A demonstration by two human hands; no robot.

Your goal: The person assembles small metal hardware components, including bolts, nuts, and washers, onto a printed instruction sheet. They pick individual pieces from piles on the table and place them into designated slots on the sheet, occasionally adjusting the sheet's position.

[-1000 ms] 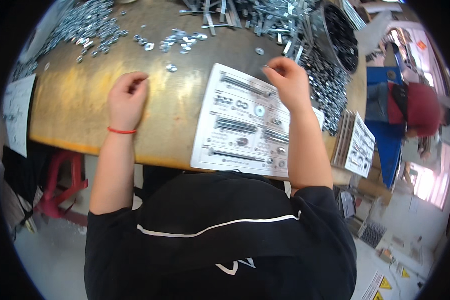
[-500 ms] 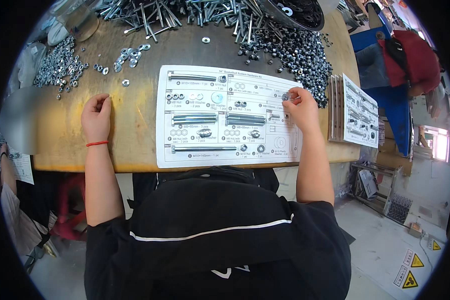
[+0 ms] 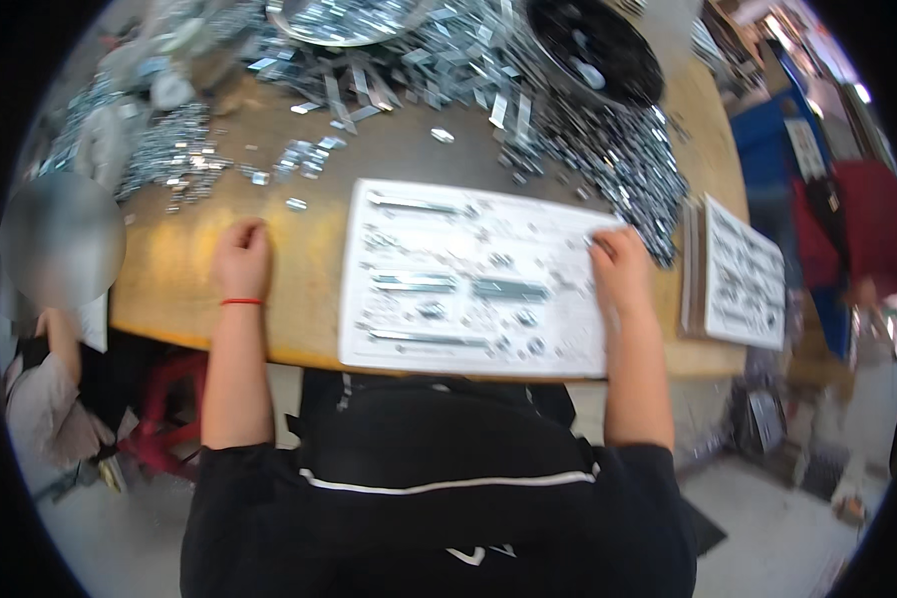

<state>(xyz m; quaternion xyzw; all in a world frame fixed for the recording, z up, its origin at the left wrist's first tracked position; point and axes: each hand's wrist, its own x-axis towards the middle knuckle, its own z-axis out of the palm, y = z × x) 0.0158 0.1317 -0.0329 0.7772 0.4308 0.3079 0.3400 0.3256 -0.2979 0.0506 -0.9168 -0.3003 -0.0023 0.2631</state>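
Note:
A white printed card with outlined hardware pictures lies in front of me on the table. Bolts, nuts and washers rest on its printed spots. Over the card's upper right corner, my right hand is pinched, a small metal piece at its fingertips; blur hides its exact kind. My left hand, with a red cord at the wrist, rests on the table left of the card. Its fingers are curled closed, and whatever is inside them, if anything, is hidden.
Loose bolts and nuts are heaped at the back, near a black bowl. More small nuts and several washers lie left. Stacked cards stand right. Other people are at both sides.
The whole view has shifted and blurred, so the table appears lower and farther right. My right hand is still at the card's upper right; my left hand remains curled beside it.

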